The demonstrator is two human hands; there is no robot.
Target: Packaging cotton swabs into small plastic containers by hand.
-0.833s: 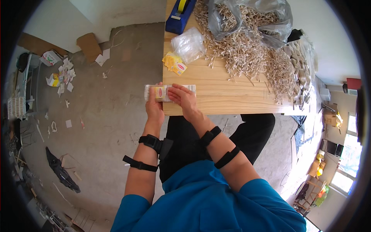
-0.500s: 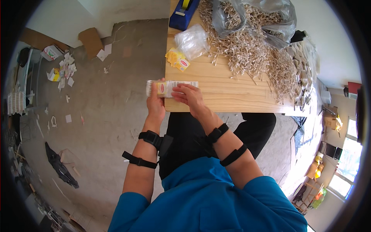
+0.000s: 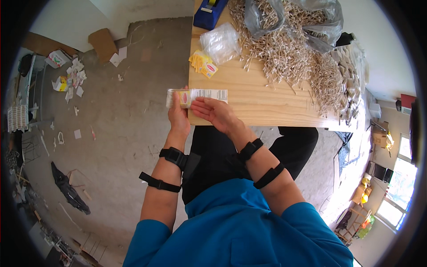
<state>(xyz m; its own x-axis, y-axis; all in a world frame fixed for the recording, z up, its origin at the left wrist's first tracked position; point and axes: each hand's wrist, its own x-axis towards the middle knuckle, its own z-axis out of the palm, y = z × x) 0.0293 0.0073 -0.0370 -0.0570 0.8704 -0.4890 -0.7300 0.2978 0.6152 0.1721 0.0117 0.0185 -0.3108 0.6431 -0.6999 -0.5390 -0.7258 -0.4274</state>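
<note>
There is only 1 view here, the head view. The main thing is a clear packet (image 3: 198, 93), and it lies across the left edge of the wooden table (image 3: 253, 110): its left end is out beyond the edge, its right end is above the wood. White swab tips (image 3: 170, 100) show at the left end, then comes a yellow label (image 3: 183, 97), then a white printed panel.

The left hand (image 3: 178, 116) holds the packet near its left end, with the thumb in front and a fingertip showing above the upper edge; this grip is narrow and closed.

The right hand (image 3: 218, 114) has changed the most. In the picture of 0.5 s ago its fingers were more bent over the panel; now they are straighter, the palm is more turned up, and more of the panel can be seen. I judge from this that the left hand mainly supports the packet, while the right stays loosely against its lower side. The right fingers look extended and not closed around anything; how firmly they touch, I cannot tell.

Beyond the hands, the yellow cards (image 3: 203, 65), the clear bags (image 3: 220, 43) and the heap of loose swabs (image 3: 284, 60) appear not disturbed on the table, near the blue tape dispenser (image 3: 207, 17).
</note>
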